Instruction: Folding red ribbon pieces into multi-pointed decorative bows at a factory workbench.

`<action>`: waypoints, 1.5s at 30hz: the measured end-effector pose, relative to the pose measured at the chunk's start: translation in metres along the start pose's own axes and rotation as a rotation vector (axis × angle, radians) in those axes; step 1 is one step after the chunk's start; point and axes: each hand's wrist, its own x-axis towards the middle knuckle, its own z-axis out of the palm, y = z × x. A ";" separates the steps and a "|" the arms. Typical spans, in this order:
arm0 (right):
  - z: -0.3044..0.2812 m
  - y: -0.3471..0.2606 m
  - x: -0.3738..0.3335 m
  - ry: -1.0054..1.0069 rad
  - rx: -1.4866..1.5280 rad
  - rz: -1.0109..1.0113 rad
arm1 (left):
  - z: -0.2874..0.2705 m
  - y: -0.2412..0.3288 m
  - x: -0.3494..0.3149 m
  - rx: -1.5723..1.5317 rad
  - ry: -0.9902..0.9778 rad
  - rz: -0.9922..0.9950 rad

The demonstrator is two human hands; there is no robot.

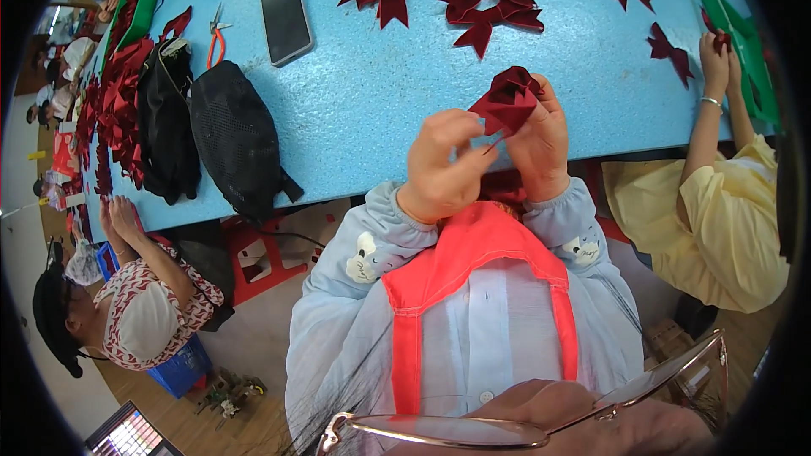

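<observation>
A dark red velvet ribbon bow (507, 101) is held above the near edge of the blue table, its loops folded upward. My right hand (542, 139) grips it from the right, fingers behind it and thumb in front. Just left of the bow, my left hand (446, 165) is closed with curled fingers. A thin dark strand (492, 146) runs from its fingertips toward the bow's lower end. The left palm is turned away, so its inner side is hidden.
Finished-looking bows (490, 10) lie beyond my hands. Leftward are a phone (287, 21), orange-handled cutters (217, 44), black bags (235, 131) and piled red ribbon (122, 105). Co-workers sit at both sides; a yellow-sleeved one (726, 219) works by a green tray (743, 55).
</observation>
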 end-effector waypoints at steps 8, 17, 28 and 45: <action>0.000 -0.006 -0.001 -0.127 -0.229 -0.071 | 0.007 0.012 0.016 -0.494 0.082 -0.825; 0.014 -0.013 -0.003 -0.137 -0.652 -0.186 | 0.000 0.010 0.020 -0.127 -0.049 -0.697; 0.030 -0.014 -0.003 -0.161 -0.983 -0.353 | 0.003 0.004 0.017 -0.357 -0.059 -0.689; 0.037 -0.036 0.002 -0.276 -1.213 -0.241 | -0.008 -0.001 0.027 -1.038 0.018 -1.177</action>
